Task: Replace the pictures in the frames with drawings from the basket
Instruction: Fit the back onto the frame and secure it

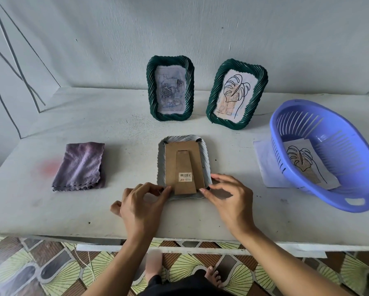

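**Two hands at the near corners of a face-down picture frame**

A white frame [207,159] lies face down in the middle of a pale bench [200,218]. Its brown cardboard back [170,165] faces up, with the stand [184,163] folded flat and a barcode sticker [185,177] on it. Small black clips [164,142] sit at the far corners.

The left hand [141,204] is at the near left corner. Its grip is closed small, with thumb and forefinger pinching the frame's edge there. The right hand [228,197] arches over the near right corner with its thumb tip touching the edge. Whether that grip has hold of anything cannot be told.

At the back, two green frames stand upright against the wall. The left one [150,92] holds a bluish rose picture [170,90]. The right one [213,99], tilted, holds a leaf line drawing [232,92].

To the right is a blue slotted basket [350,189] with another leaf drawing [307,165] lying inside. It rests partly on a loose sheet of paper [264,163]. A folded purple cloth [81,165] lies to the left, well apart from the white frame.
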